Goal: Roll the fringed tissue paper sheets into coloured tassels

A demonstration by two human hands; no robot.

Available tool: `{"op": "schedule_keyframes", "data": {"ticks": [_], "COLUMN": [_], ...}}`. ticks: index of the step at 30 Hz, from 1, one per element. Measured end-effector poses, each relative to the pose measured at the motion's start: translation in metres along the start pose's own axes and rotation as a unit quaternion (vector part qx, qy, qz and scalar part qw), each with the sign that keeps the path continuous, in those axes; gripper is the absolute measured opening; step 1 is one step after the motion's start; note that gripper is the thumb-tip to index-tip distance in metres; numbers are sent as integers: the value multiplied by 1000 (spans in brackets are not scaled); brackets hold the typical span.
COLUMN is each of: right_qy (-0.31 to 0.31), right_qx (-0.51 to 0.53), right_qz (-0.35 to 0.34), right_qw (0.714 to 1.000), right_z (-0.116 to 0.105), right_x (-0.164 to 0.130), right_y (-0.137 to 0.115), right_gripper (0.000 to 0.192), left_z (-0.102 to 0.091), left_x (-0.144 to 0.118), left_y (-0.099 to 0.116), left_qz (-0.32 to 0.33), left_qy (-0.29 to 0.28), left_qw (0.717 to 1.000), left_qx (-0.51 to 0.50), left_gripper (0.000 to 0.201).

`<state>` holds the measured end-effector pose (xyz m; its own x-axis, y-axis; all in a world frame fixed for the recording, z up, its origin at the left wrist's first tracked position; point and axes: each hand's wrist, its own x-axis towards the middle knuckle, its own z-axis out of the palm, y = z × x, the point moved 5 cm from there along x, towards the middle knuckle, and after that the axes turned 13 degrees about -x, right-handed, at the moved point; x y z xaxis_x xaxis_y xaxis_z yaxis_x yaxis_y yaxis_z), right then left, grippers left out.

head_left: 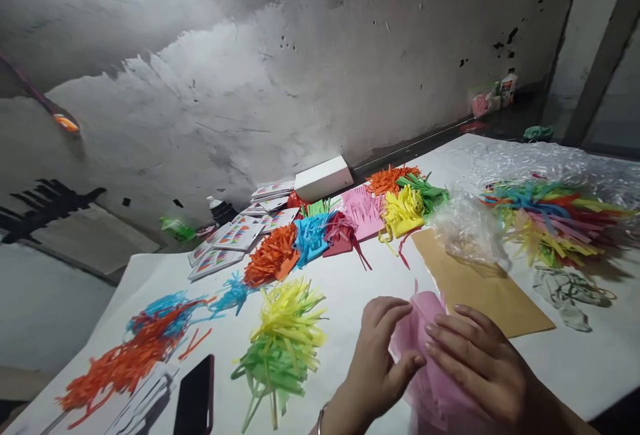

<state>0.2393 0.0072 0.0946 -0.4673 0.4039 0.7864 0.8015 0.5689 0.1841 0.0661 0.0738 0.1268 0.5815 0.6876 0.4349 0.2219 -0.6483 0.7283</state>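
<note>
In the head view, pink tissue paper (pixel 426 355) stood at the table's (pixel 345 328) near edge, between both hands. The left hand (pixel 383 358) curved at its left side, thumb apart from the fingers; I could not tell whether it gripped. The right hand (pixel 480 361) lay with its fingers across the paper, its grip likewise unclear. Just beyond, a crumpled clear plastic bag (pixel 470 218) partly overlapped a tan sheet (pixel 493 288); its contents were indistinct. A white box (pixel 324 179) rested near the wall (pixel 350 68), its inside hidden. Far back on the right, a clear bag held something pink (pixel 481 105), near a white bottle (pixel 509 88) whose contents did not show.
</note>
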Motion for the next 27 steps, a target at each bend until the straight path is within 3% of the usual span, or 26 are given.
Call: {"op": "schedule_keyframes", "data": {"ticks": [2, 4, 9, 11, 13, 15, 17, 18, 20, 22, 25, 27], "right_qy": [-16, -21, -22, -18, -14, -6, 3, 9, 37, 85, 142, 133], "right_qx": [-8, -23, -50, -46, -45, -42, -26, -13, 15, 48, 93, 96], "right_qz": [-18, -12, 64, 77, 58, 18, -15, -22, -7, 37, 154, 227], "right_qw": [1000, 999, 996, 996, 997, 999, 1000, 1000, 999, 994, 973, 960], "right_z": [-3, -8, -23, -28, -32, -35, -37, -37, -37, -36, -28, -17], "right_x": [-8, -17, -35, -37, -33, -27, -21, -19, -15, -13, -18, -24], "right_y": [-6, -6, 7, 10, 10, 8, 7, 8, 11, 16, 22, 25], "right_gripper": [37, 40, 51, 52, 51, 51, 49, 47, 41, 36, 42, 45], "left_z": [7, 11, 3, -11, -25, -31, -24, -15, 7, 32, 64, 88], "left_x": [6, 5, -26, -31, -23, -5, 13, 20, 26, 22, 6, -10], "left_y": [-1, -7, -29, -29, -20, -7, 2, 2, -1, -6, -11, -9], "left_qz": [-51, -111, -194, -204, -193, -158, -135, -145, -188, -229, -248, -281], "left_qy": [-44, -85, -209, -196, -127, -64, -62, -82, -127, -147, -99, -87], "left_qw": [998, 990, 948, 948, 963, 983, 986, 972, 918, 866, 830, 754], "left_qx": [-20, 30, 138, 147, 137, 64, -79, -167, -324, -419, -490, -587], "left_gripper": [46, 30, 9, 6, 29, 47, 53, 54, 56, 63, 83, 98]}}
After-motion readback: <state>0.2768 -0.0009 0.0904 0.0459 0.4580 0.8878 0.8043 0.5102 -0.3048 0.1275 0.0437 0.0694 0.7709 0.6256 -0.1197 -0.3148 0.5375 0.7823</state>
